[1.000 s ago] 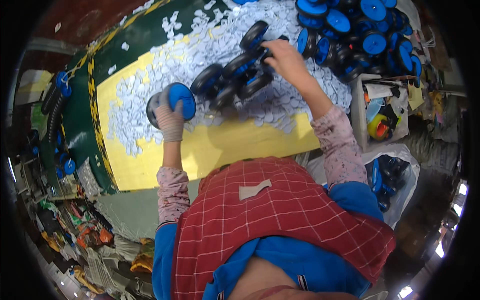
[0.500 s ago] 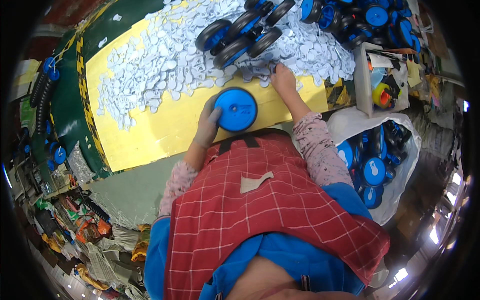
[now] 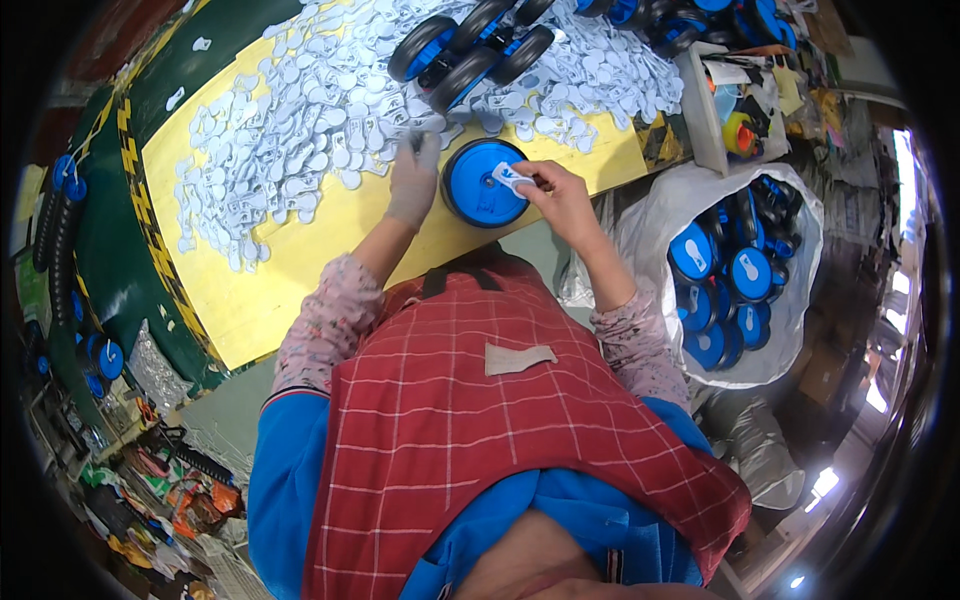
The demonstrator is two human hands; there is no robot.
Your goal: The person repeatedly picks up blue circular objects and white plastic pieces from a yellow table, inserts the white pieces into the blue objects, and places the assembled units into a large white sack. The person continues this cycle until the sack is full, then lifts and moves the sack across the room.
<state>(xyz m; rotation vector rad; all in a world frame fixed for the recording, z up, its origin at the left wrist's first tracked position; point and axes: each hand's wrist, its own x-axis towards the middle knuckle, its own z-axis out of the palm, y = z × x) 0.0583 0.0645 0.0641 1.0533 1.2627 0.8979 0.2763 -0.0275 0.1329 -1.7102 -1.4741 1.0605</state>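
Note:
A round blue wheel with a black rim lies flat near the front edge of the yellow board. My right hand pinches a white keyhole-shaped label over the wheel's face, close to its centre hole. Left of the wheel, my gloved left hand is raised off it, at the near side of a pile of similar white pieces. Its fingertips are blurred and partly hidden, so I cannot see whether they hold anything.
Black-and-blue wheel assemblies rest on the pile, with more wheels heaped behind. To the right, a white sack holds several wheels, some bearing white labels. A grey bin stands between. Black-and-yellow tape edges the board's left.
My right hand has come from the pile to the wheel with a white label. My left hand has let go of the wheel and moved up. The wheel is now on the board's edge.

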